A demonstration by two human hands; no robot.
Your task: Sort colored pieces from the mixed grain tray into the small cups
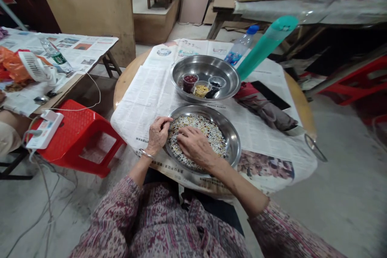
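A shallow steel basin (236,145) in front of me holds a spread layer of mixed white, yellow, dark and reddish grains (208,129). At its left rim is my left hand (159,133), fingers curled together; whatever they may hold is hidden. My right hand (196,145) reaches into the grains with bent, closed fingers, their tips out of sight. Behind stands a second steel basin (208,62). Inside it sit small clear cups: one of dark red beans (190,82), one of yellow kernels (201,89), and one of black beans (215,84).
Newspaper (142,92) covers the round table. Toward its back right stand a blue-capped bottle (240,48) and a green tube (266,46); a folded umbrella (263,107) lies at the right. A red stool (75,137) carries a power strip (45,129) on the left.
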